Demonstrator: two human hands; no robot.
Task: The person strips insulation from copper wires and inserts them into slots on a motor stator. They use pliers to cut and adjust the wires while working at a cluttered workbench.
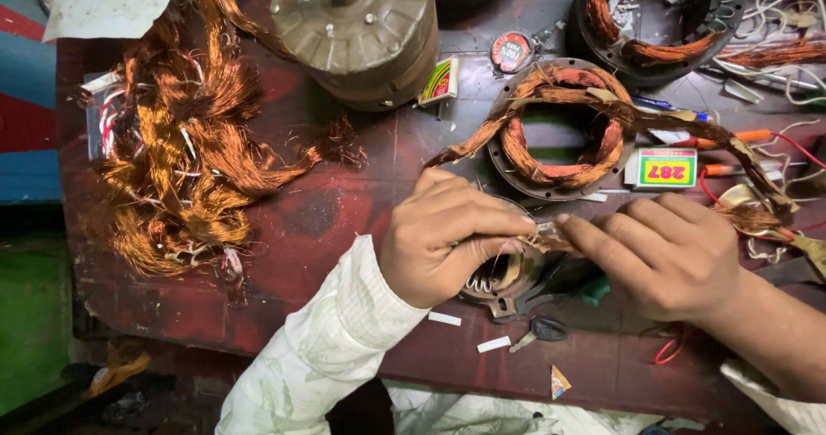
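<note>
My left hand and my right hand meet over a small round motor stator near the table's front edge. Both pinch a thin sliver of copper winding and insulation paper between fingertips. A long loop of copper coil lies across a larger stator ring just behind my hands and trails right toward my right wrist. My left arm wears a pale sleeve.
A big pile of stripped copper wire covers the left of the dark red table. A motor housing stands at the back, another stator at back right. Small boxes, red and white wires, scissors lie about.
</note>
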